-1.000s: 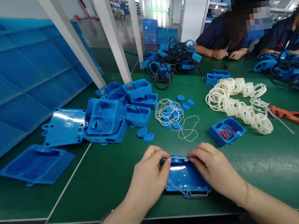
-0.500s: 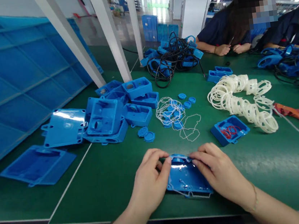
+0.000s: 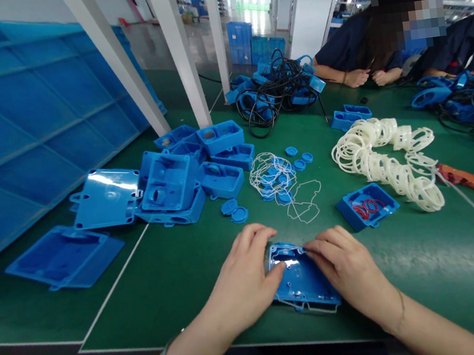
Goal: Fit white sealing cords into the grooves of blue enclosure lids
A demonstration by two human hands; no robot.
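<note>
A shallow blue plastic box [image 3: 305,281] lies on the table before me with its hollow side up. A thin white sealing gasket [image 3: 318,309] runs along its rim and hangs loose over the near edge. My left hand [image 3: 251,271] is at the box's left side, thumb and fingers apart, the thumb tip over the box's inside. My right hand [image 3: 347,267] pinches the gasket at the far right corner of the rim, its other fingers curled along the right side. The fingertips partly hide that corner.
Blue boxes [image 3: 168,183] are piled at left beside a big blue crate [image 3: 19,129]. Ahead lie tangled white gaskets [image 3: 269,176] and round blue caps [image 3: 239,214]. At right are a box with red rings [image 3: 368,207], white plastic rings [image 3: 385,165] and orange-handled pliers [image 3: 470,176]. Co-workers sit beyond.
My left hand has let go of the far left rim and opened, its fingers lifting away. The right hand keeps its pinch at the far right corner. The view has shifted slightly.
</note>
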